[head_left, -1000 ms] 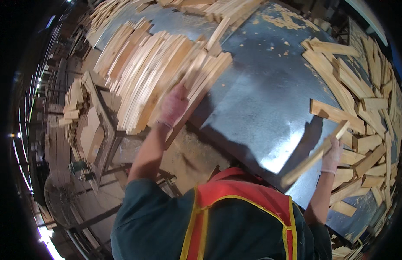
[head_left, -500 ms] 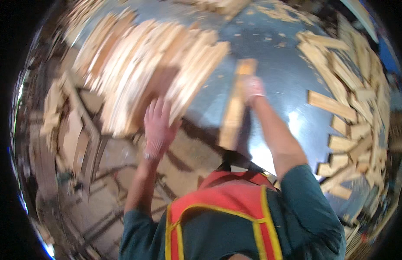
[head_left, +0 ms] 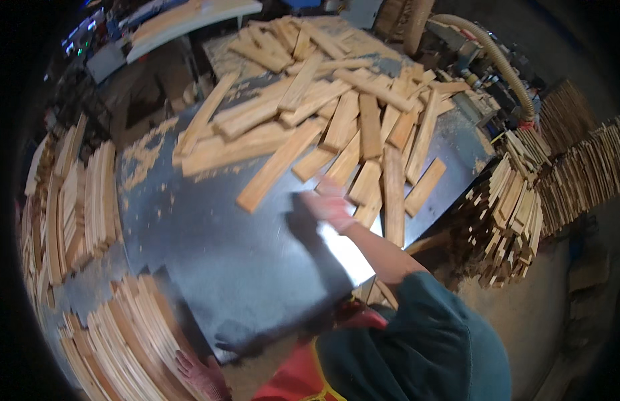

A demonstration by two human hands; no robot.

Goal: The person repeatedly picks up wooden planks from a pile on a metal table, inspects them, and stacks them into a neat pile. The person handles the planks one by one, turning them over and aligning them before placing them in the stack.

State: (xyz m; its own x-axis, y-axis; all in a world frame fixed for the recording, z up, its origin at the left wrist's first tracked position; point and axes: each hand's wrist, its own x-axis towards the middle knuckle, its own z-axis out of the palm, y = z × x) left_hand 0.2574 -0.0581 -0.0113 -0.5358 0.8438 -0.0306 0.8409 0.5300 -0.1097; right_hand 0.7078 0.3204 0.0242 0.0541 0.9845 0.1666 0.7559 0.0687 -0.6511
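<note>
My right hand (head_left: pixel 329 204), in a pink glove and blurred by motion, stretches over the grey metal table (head_left: pixel 223 260) to the near edge of a loose heap of short wooden slats (head_left: pixel 337 113). Its fingers are apart with nothing in them, just short of a small slat (head_left: pixel 365 182). A longer slat (head_left: pixel 278 166) lies to its left. My left hand (head_left: pixel 200 374), also gloved, rests flat with spread fingers on a neat stack of slats (head_left: pixel 126 341) at the lower left table edge.
More stacked slats (head_left: pixel 69 207) stand along the left side. Bundles of slats (head_left: pixel 514 207) lean beside the table on the right, below a ribbed beige hose (head_left: pixel 492 57). Sawdust (head_left: pixel 141 157) is scattered on the table's left part.
The view has swung from the stacked slats toward the loose heap. My right hand held a slat half a second ago and now holds none. My left hand stays on the stack.
</note>
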